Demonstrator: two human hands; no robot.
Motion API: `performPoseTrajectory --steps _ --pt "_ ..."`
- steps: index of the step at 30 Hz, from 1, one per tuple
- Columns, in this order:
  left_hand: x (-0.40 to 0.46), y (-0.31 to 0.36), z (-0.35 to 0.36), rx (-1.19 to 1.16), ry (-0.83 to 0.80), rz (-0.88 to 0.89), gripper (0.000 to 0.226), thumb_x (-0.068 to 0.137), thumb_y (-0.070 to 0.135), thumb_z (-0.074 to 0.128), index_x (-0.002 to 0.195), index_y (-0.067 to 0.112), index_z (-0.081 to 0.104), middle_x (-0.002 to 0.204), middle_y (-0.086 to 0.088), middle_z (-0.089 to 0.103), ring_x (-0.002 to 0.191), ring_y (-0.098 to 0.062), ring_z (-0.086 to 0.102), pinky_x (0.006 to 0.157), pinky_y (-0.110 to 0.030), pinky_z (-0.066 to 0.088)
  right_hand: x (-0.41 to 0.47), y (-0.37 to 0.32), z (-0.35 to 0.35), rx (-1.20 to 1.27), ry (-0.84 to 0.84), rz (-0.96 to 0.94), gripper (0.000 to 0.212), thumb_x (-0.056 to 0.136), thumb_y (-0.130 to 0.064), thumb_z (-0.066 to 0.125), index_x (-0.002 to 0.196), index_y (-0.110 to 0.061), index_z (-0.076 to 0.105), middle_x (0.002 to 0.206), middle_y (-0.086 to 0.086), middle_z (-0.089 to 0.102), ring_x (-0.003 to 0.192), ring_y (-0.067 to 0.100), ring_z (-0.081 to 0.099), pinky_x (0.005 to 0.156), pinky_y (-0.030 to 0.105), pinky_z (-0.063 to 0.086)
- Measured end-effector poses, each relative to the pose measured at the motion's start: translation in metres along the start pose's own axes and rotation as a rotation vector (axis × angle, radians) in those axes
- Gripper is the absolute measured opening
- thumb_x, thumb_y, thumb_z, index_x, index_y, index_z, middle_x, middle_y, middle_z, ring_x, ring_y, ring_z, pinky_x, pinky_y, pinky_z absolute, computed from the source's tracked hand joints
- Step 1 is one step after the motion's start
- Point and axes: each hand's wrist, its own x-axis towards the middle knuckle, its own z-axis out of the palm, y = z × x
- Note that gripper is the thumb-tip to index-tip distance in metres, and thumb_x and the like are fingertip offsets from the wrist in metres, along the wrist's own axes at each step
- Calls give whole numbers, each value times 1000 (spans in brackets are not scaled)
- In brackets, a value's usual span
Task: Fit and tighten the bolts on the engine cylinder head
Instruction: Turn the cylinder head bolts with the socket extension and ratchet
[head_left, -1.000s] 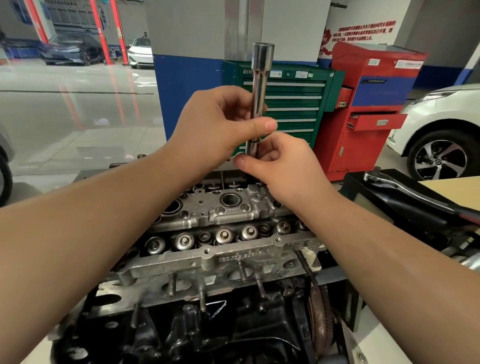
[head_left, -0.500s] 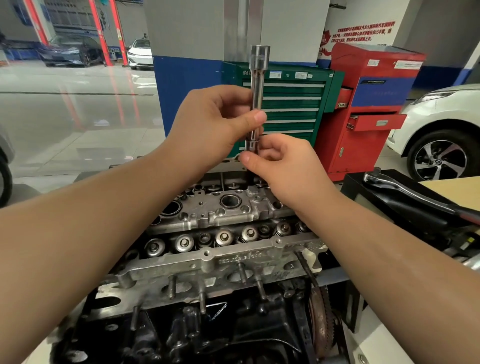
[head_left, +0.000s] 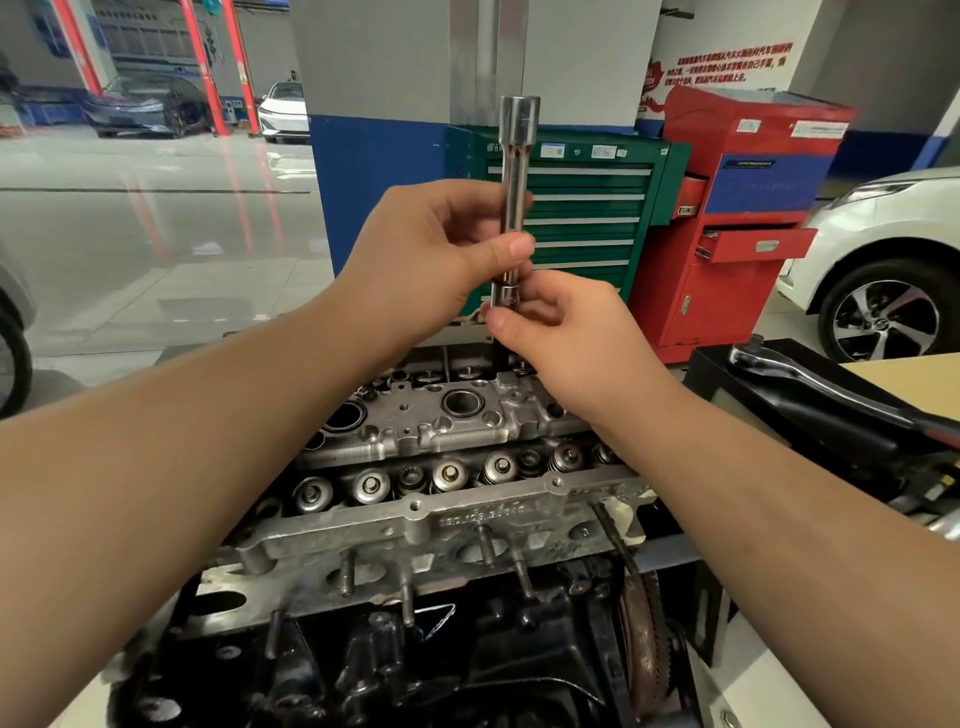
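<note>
While the long socket extension (head_left: 515, 208) is standing nearly upright over the far edge of the cylinder head (head_left: 447, 467), it is sitting a touch lower against the green tool cabinet (head_left: 571, 208) than it was a second ago, and the left thumb has slid slightly along its shaft. The left hand (head_left: 431, 254) is pinching the shaft between thumb and curled fingers at mid-height; the right hand (head_left: 566, 332) is pinching the thicker lower collar just beneath it, so each grip is pressed round the tool, not spread. Below the right hand a dark stem is running down toward a bolt hole near the far right corner of the head; whether it is already seated on a bolt is hidden by the fingers. Judging by this small drop and finger shift, the person is probably spinning a bolt down by hand, meaning fitting is under way and final tightening is not yet begun. A ratchet handle (head_left: 810, 384) is lying untouched at the right, well apart.
</note>
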Motion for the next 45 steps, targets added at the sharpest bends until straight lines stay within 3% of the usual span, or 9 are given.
performPoseTrajectory --steps 4,9,13,17,22,28,34,41,45 --pt "-4 2 2 -132 -47 23 29 96 8 68 118 28 69 102 0 81 97 -24 78 91 -35 61 1 2 -2 21 17 35 8 88 -21 78 93 -22 71 86 -1 78 86 19 75 88 52 59" --pt "0 -3 3 44 74 -25 26 84 31 87 107 23 75 101 -2 76 93 -22 75 89 -44 62 3 0 0 -12 72 53 23 79 -31 87 87 -27 66 74 -4 72 71 16 72 77 48 62" --pt "2 -4 3 73 138 -22 16 82 30 88 91 36 77 85 2 77 85 -18 75 84 -41 63 2 0 1 -7 59 35 17 86 -32 81 98 -25 71 86 -7 74 82 8 72 84 38 60" --pt "2 -2 4 17 19 19 28 94 14 74 102 40 75 94 2 80 90 -18 79 89 -42 63 0 1 -2 2 3 42 5 91 -24 74 92 -19 73 89 4 78 90 23 75 91 52 58" --pt "-1 -2 5 -162 -66 -4 39 99 9 64 135 24 61 110 -5 79 103 -25 77 94 -43 61 3 -2 -1 33 82 98 34 71 -30 91 81 -14 62 70 1 69 67 20 67 79 57 59" --pt "1 -1 5 52 162 -53 34 81 30 90 109 17 76 85 -7 74 82 -22 73 84 -47 62 4 -1 0 -55 106 130 41 63 -53 88 83 -25 66 78 -1 73 78 23 73 78 51 61" --pt "1 4 6 94 123 -5 18 92 20 79 101 35 74 84 -3 76 88 -27 74 87 -43 63 1 0 -2 66 -62 39 20 97 -16 65 115 -23 73 106 -7 78 105 9 71 104 46 53" --pt "0 4 4 -26 12 -11 23 101 6 66 119 21 69 97 1 81 92 -15 78 85 -24 60 5 3 0 24 -44 27 7 97 -14 67 93 -18 71 91 1 79 94 22 75 94 53 57" --pt "-1 8 8 -164 27 -72 36 101 7 65 134 18 58 102 -8 79 97 -25 77 92 -38 61 8 5 1 23 -35 31 3 93 -15 71 91 -18 71 89 2 79 90 22 76 92 53 57"
